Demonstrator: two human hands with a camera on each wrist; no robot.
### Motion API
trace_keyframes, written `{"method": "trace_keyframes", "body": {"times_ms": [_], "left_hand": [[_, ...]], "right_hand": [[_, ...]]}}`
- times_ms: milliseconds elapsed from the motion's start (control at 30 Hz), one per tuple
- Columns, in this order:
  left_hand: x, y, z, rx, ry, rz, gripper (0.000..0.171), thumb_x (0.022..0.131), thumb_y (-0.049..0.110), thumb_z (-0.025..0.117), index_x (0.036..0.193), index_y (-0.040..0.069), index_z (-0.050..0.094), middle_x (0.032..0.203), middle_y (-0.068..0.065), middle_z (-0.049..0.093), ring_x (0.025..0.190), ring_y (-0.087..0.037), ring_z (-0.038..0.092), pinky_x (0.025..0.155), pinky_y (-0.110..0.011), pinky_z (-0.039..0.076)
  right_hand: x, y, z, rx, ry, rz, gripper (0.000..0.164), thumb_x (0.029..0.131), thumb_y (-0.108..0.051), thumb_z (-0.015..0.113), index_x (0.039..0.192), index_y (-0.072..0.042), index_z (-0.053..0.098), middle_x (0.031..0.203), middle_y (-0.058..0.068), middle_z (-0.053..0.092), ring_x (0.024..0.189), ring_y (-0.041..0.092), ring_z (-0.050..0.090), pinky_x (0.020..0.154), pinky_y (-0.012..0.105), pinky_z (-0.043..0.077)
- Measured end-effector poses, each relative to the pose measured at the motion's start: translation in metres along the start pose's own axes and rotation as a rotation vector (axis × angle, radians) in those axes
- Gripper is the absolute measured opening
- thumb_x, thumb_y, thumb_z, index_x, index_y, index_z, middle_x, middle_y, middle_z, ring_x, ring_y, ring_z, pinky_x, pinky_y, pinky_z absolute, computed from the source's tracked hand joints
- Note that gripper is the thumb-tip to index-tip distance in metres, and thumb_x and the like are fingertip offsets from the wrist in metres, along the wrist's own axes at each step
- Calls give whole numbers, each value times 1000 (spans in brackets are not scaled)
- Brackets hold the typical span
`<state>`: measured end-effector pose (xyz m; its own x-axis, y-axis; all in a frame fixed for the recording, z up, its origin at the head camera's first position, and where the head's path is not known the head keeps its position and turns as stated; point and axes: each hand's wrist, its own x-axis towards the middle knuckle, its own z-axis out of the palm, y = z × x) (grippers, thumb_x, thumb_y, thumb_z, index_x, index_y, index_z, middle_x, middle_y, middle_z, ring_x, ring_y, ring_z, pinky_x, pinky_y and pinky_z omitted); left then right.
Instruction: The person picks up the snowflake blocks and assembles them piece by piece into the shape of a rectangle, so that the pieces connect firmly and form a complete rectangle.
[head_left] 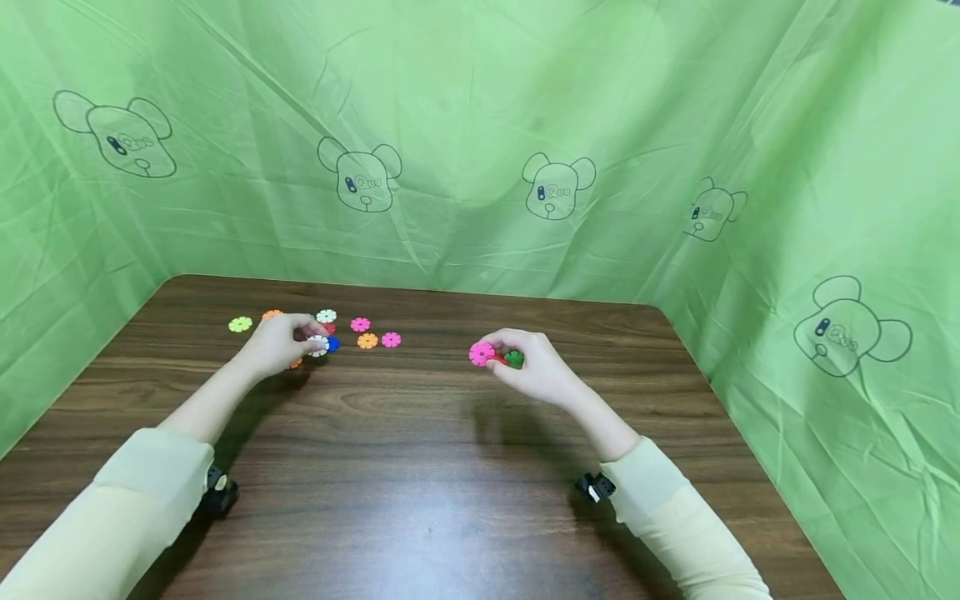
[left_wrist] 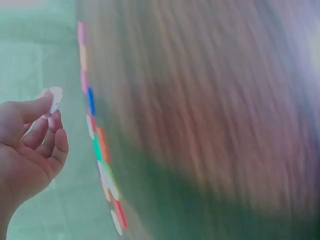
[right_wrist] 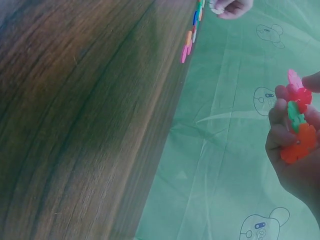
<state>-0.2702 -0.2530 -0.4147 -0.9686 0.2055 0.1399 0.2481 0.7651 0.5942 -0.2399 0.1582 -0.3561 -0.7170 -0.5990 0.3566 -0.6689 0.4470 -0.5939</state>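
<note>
Left hand (head_left: 281, 343) pinches a white disc (head_left: 318, 346) — right hand (head_left: 542, 371) curls round colourful discs (head_left: 482, 354).
Toward the surface's (head_left: 405, 450) far edge, light pinches best leave notched rims uncovered.

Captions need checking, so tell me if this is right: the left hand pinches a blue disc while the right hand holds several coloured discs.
Wrong colour: the left wrist view shows the left hand pinching a white disc; the right hand holds several coloured discs.
</note>
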Motion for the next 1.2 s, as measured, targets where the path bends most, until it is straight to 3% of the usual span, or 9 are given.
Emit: {"method": "trace_keyframes", "body": {"times_ms": [267,567,833,967,1200], "left_hand": [[-6,46,3,-88,92,15,9,83,20,73,86,12,70,77,-2,69,71,-14,60,62,-28,46],[-14,93,11,-214,151,10,17,80,23,76,90,10,71,80,-4,72,69,-12,65,61,-23,50],[-18,118,16,-389,161,-52,26,79,34,77,92,12,71,81,-4,72,70,-15,67,61,-28,53],[-18,126,20,-508,140,-82,29,80,31,76,95,7,70,81,-7,72,68,-22,69,62,-32,56],[-18,144,31,-680,114,-106,29,82,21,75,101,1,67,80,-6,71,62,-15,67,60,-33,57]], "right_hand": [[4,0,0,-63,50,-22,31,84,-19,70,114,-15,62,85,-7,64,75,6,60,59,23,45],[10,2,6,-96,66,-52,28,85,-20,70,111,-18,59,88,-7,65,78,6,58,64,23,47],[14,2,12,-89,53,-99,29,85,-19,69,112,-17,59,86,-8,65,75,5,58,61,23,46],[16,1,14,-86,58,-112,29,84,-19,69,112,-17,60,86,-8,66,74,5,58,61,22,47],[20,-4,15,-95,79,-116,33,81,-17,73,111,-19,60,84,-6,64,72,8,57,58,21,46]]}}
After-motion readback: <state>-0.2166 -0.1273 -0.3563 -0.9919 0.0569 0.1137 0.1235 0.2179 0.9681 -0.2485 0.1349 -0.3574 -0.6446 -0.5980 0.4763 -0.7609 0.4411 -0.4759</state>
